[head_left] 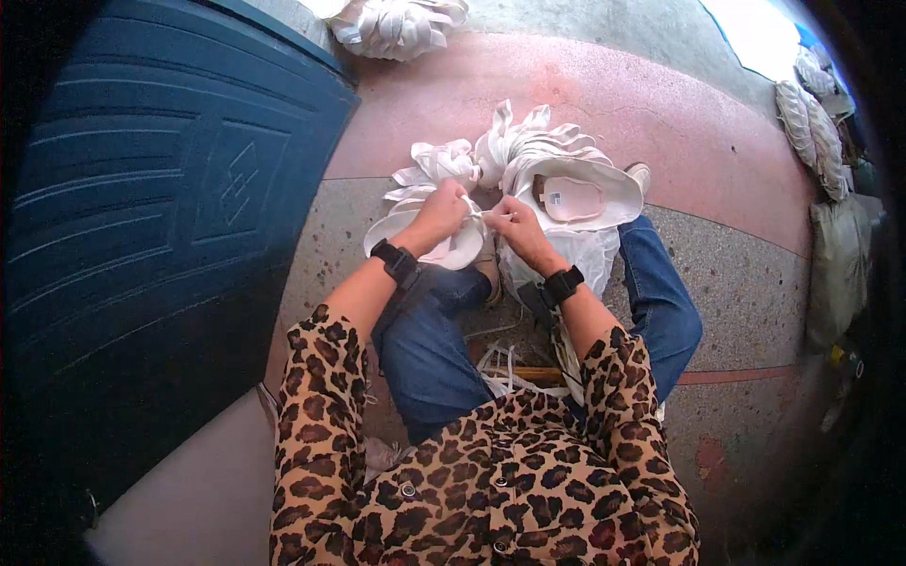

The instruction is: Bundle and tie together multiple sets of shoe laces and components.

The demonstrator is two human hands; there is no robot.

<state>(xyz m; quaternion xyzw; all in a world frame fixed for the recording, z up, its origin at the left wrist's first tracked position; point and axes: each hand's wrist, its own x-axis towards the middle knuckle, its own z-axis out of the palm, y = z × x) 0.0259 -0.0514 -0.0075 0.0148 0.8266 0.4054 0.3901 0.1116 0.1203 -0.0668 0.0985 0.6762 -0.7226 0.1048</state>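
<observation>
door (160, 189) left | insole pile (528, 151) ahead of knees | sacks (812, 123) far right

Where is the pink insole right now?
In the head view, the pink insole lies inside a white shoe upper, just right of the right hand.

label (554, 198) | small pale rectangular patch | on pink insole of white shoe sole, centre

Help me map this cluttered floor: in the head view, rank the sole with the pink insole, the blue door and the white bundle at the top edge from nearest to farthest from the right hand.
1. Sole with the pink insole: just right of the right hand.
2. White bundle: up-left, at the top edge.
3. Blue door: far left, beyond the left hand.
</observation>
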